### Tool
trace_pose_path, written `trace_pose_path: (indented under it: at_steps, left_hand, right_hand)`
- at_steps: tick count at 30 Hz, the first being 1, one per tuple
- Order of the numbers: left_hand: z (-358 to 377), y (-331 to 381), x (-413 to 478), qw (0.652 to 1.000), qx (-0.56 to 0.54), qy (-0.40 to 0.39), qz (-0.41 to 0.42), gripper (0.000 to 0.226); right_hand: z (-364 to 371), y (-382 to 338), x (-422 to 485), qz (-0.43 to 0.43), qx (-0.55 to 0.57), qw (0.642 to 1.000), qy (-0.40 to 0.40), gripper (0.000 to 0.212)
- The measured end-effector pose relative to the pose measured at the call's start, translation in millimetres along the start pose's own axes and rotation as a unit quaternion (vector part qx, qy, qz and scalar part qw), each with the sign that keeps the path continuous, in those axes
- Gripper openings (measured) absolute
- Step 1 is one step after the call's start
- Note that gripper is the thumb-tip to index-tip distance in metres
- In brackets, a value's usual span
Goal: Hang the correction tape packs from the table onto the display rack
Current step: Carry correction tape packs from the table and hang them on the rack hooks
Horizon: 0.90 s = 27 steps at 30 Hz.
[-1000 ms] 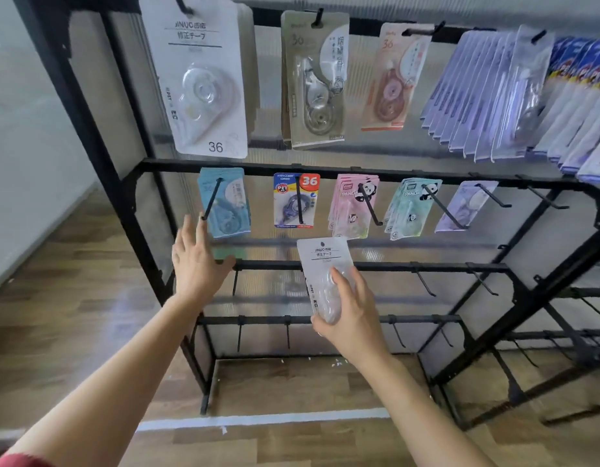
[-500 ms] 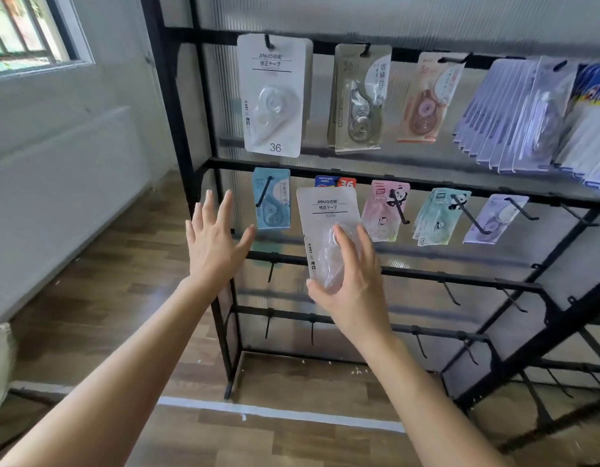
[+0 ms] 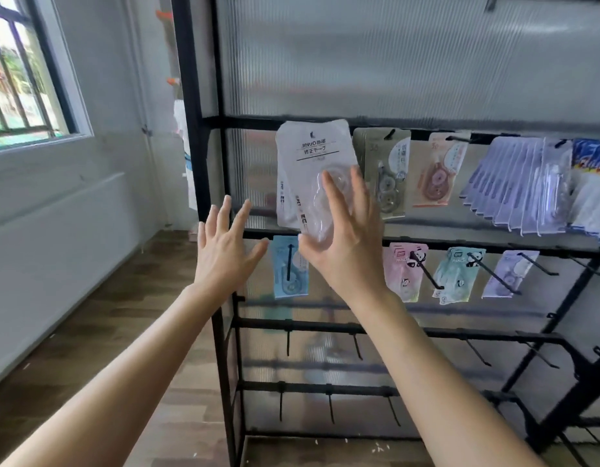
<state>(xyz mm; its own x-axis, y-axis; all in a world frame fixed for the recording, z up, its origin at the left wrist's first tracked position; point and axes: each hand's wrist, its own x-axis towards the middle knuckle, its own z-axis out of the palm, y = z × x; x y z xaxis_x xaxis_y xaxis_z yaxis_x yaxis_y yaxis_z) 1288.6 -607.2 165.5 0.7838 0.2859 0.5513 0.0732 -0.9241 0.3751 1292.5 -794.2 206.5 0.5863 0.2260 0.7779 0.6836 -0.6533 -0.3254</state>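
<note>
My right hand [image 3: 349, 244] holds a white correction tape pack [image 3: 312, 153] by its clear blister, thumb under its lower edge and fingers laid over the front. The pack is raised, slightly tilted, in front of the upper rail at the left end of the black display rack [image 3: 194, 129]. The edge of a like white pack [image 3: 281, 197] shows just behind it. The hook there is hidden. My left hand [image 3: 224, 254] hovers to the pack's lower left with fingers spread, holding nothing.
On the upper rail hang a beige pack [image 3: 386, 173], a brown-pink pack [image 3: 436, 173] and a thick row of lilac packs [image 3: 517, 183]. Below hang blue [image 3: 288, 271], pink [image 3: 403, 271], green [image 3: 456, 274] and lilac [image 3: 510, 274] packs. Bare hooks [image 3: 355, 345] line the lower rails. A window [image 3: 19, 69] is at left.
My right hand has lifted the white pack from the lower rows up to the upper rail. My left hand rose alongside it, and my view tilted upward.
</note>
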Motion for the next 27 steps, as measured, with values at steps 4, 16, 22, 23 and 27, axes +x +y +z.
trace_pose_path:
  at_steps: [4,16,22,23,27]
  left_hand:
    - [-2,-8,7,1.000,-0.009,-0.008,0.014,0.072]
    - [14,-2,2,0.998,-0.048,-0.018,0.020,0.070]
    - [25,3,-6,0.998,-0.045,-0.030,0.010,0.071]
    - [26,4,-7,0.998,-0.047,-0.030,0.009,0.071]
    - [33,10,-8,0.998,-0.052,-0.031,-0.002,0.074]
  right_hand:
    - [9,-7,12,0.015,-0.039,0.999,0.010,0.077]
    - [28,-7,18,0.048,-0.097,0.993,-0.052,0.077]
    - [35,4,4,0.060,-0.091,0.984,-0.142,0.076]
    - [35,6,2,0.057,-0.087,0.984,-0.145,0.076]
    - [25,15,-8,0.062,-0.063,0.987,-0.136,0.072]
